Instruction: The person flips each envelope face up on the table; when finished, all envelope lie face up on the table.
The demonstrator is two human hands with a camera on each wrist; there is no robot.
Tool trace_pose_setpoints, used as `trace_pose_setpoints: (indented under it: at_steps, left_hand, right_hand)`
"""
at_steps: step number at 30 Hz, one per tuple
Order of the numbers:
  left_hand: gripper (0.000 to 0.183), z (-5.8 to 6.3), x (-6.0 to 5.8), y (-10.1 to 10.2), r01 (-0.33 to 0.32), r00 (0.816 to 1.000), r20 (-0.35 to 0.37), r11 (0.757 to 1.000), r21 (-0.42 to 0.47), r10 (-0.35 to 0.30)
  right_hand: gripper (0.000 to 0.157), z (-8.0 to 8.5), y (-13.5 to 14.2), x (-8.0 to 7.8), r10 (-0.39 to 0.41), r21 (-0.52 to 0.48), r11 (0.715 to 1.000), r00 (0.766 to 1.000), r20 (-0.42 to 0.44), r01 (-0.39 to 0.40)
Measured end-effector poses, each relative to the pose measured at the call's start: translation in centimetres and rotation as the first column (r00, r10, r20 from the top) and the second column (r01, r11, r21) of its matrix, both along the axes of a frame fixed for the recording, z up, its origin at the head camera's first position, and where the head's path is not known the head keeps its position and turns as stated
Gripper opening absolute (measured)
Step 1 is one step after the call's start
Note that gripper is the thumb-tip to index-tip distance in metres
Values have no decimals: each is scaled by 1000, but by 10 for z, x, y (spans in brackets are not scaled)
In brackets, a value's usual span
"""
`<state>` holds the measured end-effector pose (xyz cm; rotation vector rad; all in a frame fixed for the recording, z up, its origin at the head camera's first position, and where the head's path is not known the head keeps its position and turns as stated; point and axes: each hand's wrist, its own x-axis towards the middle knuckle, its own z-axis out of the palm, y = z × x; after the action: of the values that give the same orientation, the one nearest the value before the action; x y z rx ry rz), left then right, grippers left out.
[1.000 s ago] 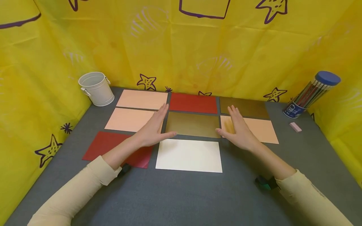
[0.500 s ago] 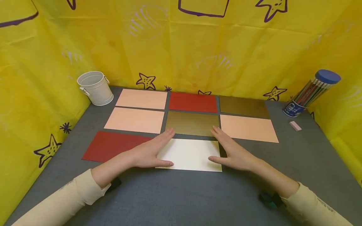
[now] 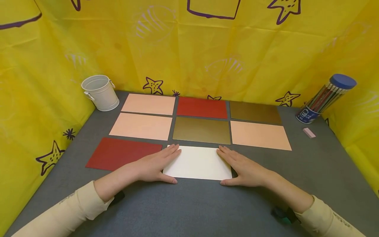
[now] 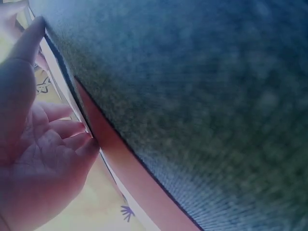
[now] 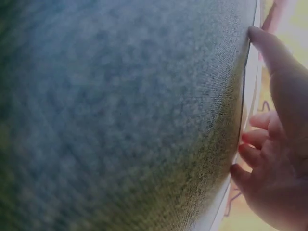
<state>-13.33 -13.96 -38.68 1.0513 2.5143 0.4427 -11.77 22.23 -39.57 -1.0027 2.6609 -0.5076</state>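
Observation:
A white rectangular sheet [image 3: 197, 163] lies flat at the front of the rows of coloured sheets. At its left end my left hand [image 3: 152, 167] has its fingertips on the far corner and its thumb by the near edge. My right hand [image 3: 247, 171] mirrors this at the right end. In both wrist views, the fingertips of the left hand [image 4: 45, 144] and of the right hand [image 5: 274, 159] come down to the surface, fingers fairly straight. A dark red sheet [image 3: 121, 153] lies to the left, its right part beside my left hand.
Behind lie peach sheets [image 3: 140, 126], a red sheet [image 3: 202, 108] and olive-brown sheets [image 3: 201, 130] in rows. A white bucket [image 3: 100, 93] stands back left. A pencil tub [image 3: 325, 98] and a small pink eraser [image 3: 309, 133] are at right. Yellow cloth [image 3: 189, 49] surrounds the grey table [image 3: 189, 210].
Both hands have come back toward the person, from over the middle row to the ends of the white sheet, and lowered onto it. The sheets have not visibly moved.

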Motion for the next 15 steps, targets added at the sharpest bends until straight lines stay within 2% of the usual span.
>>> trace_pose_setpoints:
  at_steps: [5, 15]
  left_hand:
    - [97, -1, -1, 0, 5, 1000, -18, 1000, -10, -5]
    - [92, 2, 0, 1, 54, 993, -98, 994, -95, -63]
  right_hand:
    - [104, 1, 1, -1, 5, 34, 999, 1000, 14, -5]
    - [102, 4, 0, 0, 28, 65, 998, 999, -28, -26]
